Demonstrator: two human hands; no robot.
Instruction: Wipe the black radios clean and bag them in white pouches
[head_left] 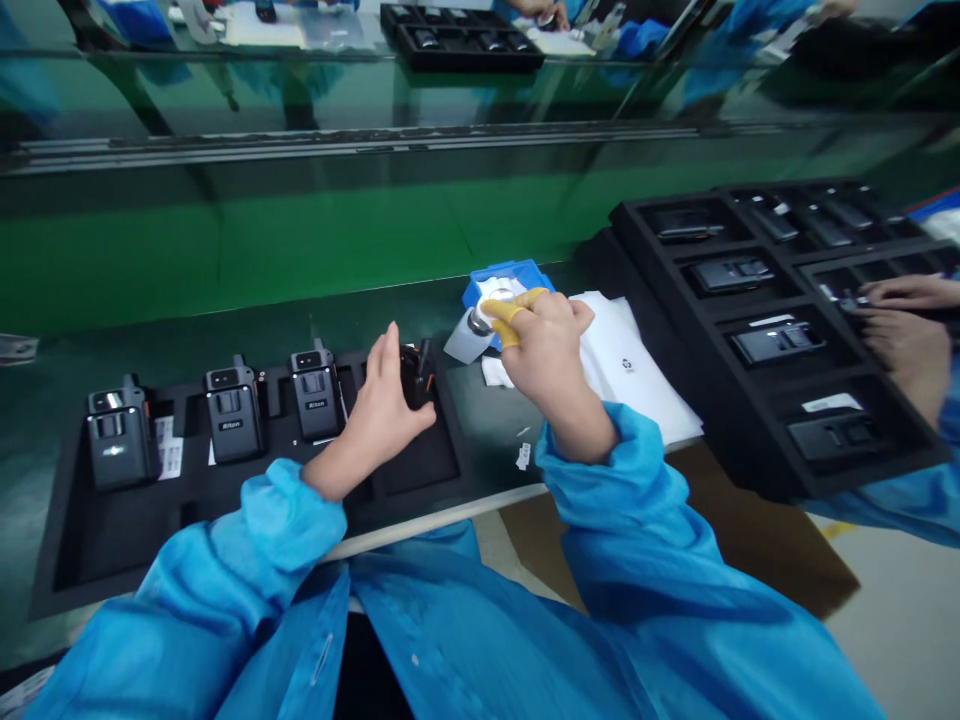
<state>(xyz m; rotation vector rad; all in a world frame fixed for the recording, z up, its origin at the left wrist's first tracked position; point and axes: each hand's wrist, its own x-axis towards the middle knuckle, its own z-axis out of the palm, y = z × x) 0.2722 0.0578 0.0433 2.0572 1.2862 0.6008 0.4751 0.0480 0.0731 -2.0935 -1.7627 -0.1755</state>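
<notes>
Black handset (416,383), one: lies at tray's (420,462) far right corner, just right of nearer left hand's (381,408) parted fingers; right hand's (549,348) finger closure at white bottle (466,341) unclear.

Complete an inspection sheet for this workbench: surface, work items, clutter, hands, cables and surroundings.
Surface: dark green tabletop, partly covered by trays.
Work items: black handheld devices in a black tray, two legibly marked Riton.
Clutter: label scrap, white packet, blue bin.
Hands: left hand at another black device, grip unclear; right hand, in yellow finger cots, at a whitish container, grip unclear.
Cables: nothing seen.
Surroundings: co-worker's hands by compartmented trays at right; green panel behind.
</notes>
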